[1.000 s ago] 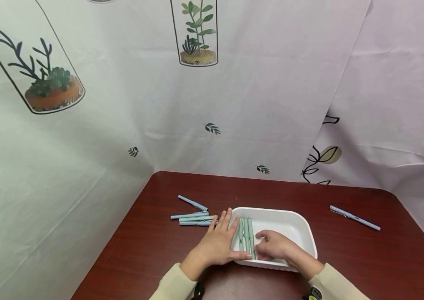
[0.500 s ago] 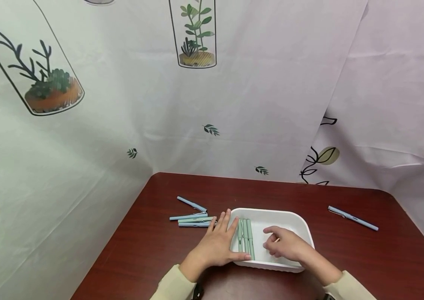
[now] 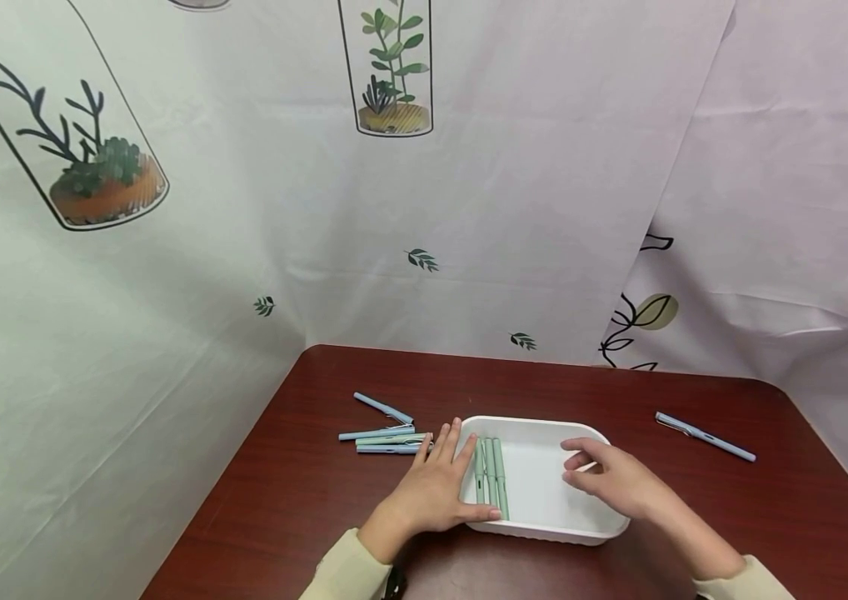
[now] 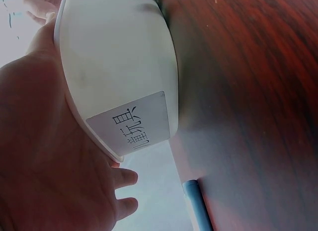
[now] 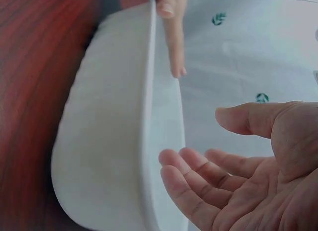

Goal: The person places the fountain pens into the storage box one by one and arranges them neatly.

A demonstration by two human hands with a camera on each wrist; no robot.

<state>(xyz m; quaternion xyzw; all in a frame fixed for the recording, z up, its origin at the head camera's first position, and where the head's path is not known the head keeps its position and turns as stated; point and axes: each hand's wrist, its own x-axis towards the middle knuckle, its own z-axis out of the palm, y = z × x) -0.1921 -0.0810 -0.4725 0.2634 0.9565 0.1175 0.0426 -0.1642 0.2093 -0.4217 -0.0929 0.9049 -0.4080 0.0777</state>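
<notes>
Pale green capped pens (image 3: 491, 475) lie side by side inside a white tray (image 3: 540, 500), along its left end. The left hand (image 3: 431, 492), fingers straight and spread, rests on that end's rim. Over the tray's right end hovers the right hand (image 3: 619, 483), fingers loosely bent, holding nothing. Blue pens (image 3: 386, 449) and one mint pen (image 3: 379, 439) lie bunched left of the tray; a lone light-blue pen (image 3: 705, 436) lies right, on the red-brown table (image 3: 274, 508).

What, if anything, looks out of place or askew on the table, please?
One green pen is the odd colour out among three blue pens left of the white tray; the other visible green pens lie side by side inside it. A lone blue pen sits apart, at the right. Nothing looks spilled or damaged.
</notes>
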